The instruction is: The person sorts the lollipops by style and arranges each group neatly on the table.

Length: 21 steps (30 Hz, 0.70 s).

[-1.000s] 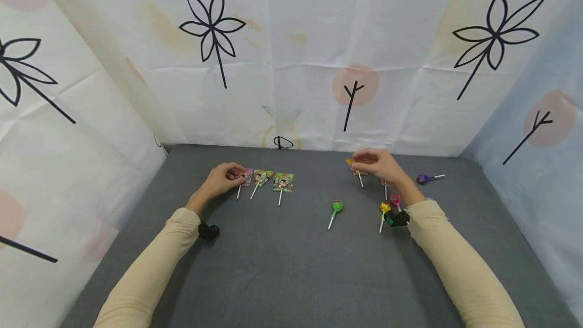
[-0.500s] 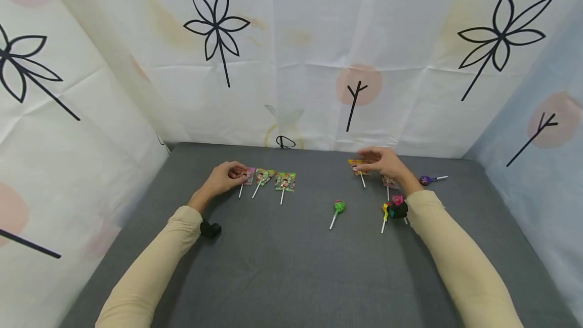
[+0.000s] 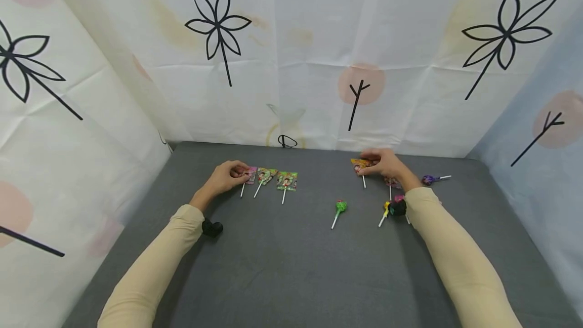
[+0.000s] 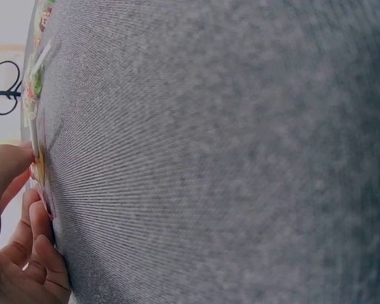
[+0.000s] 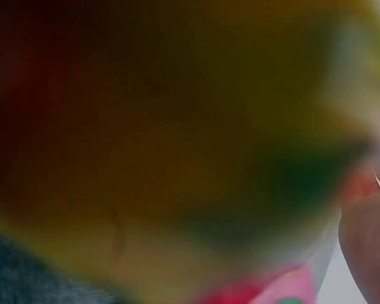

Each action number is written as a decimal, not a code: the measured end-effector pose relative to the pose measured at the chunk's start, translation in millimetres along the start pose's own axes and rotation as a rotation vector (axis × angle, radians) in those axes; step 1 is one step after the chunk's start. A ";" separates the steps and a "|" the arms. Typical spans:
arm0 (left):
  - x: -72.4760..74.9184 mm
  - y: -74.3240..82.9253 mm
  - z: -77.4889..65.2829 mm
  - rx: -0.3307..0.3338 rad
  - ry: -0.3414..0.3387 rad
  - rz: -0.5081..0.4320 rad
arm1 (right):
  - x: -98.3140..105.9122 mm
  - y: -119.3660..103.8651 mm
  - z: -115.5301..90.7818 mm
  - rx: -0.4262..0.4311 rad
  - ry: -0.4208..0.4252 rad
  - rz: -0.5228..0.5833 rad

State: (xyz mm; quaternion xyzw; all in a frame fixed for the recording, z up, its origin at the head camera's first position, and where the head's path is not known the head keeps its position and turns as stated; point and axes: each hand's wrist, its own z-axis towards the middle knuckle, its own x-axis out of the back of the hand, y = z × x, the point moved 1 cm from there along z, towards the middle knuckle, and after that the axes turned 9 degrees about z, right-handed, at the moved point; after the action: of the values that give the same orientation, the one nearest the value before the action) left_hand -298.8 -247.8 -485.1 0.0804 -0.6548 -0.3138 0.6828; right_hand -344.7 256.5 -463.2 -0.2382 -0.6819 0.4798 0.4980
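Observation:
My left hand (image 3: 226, 176) pinches the wrapper of a pink flat-wrapped lollipop (image 3: 249, 175) at the left end of a row; thumb and fingertips show in the left wrist view. To its right lie two green flat-wrapped lollipops, one tilted (image 3: 264, 176) and one straight (image 3: 287, 181), sticks toward me. My right hand (image 3: 384, 163) holds an orange-wrapped lollipop (image 3: 360, 164) by its right edge. Under that wrist are a yellow round lollipop (image 3: 386, 208), a partly hidden pink one (image 3: 399, 198) and a flat-wrapped one (image 3: 392, 182). A blurred yellow wrapper (image 5: 177, 158) fills most of the right wrist view.
A green round lollipop (image 3: 340, 206) lies between the hands, nearer to me. Off to the right is a purple round lollipop (image 3: 428, 180), its stick pointing right. The grey tabletop (image 3: 282, 267) ends at a white patterned cloth (image 3: 309, 100) behind and on both sides.
The yellow lollipop by my right wrist has turned a little, its stick end swinging left. Both hands stay at their lollipops, and the whole head view has shifted slightly.

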 end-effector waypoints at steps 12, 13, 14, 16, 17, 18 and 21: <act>-0.2 -1.8 0.7 -0.023 0.013 0.017 | -7.3 -1.3 -1.7 -0.036 0.012 -0.055; 0.0 -1.5 0.5 -0.023 0.016 0.018 | -7.1 -1.1 -1.6 -0.035 0.009 -0.055; -0.1 -1.6 0.3 -0.024 0.016 0.020 | -7.1 -0.7 -1.6 -0.030 0.005 -0.064; -0.5 -1.3 0.1 -0.021 0.015 0.021 | -7.0 0.3 -1.4 -0.031 0.003 -0.069; -0.6 -1.0 0.0 -0.016 0.014 0.021 | -7.0 0.3 -1.6 -0.030 0.002 -0.071; -0.7 -0.7 -0.1 -0.016 0.014 0.023 | -6.9 0.3 -1.8 -0.028 -0.001 -0.071; -0.6 0.0 -0.2 -0.011 0.014 0.023 | -7.1 0.1 -1.9 -0.028 -0.002 -0.068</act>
State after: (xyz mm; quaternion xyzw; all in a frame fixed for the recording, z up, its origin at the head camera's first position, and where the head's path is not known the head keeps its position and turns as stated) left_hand -298.5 -247.6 -485.6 0.0711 -0.6491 -0.3089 0.6915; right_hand -340.3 251.7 -466.4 -0.2212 -0.6970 0.4531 0.5099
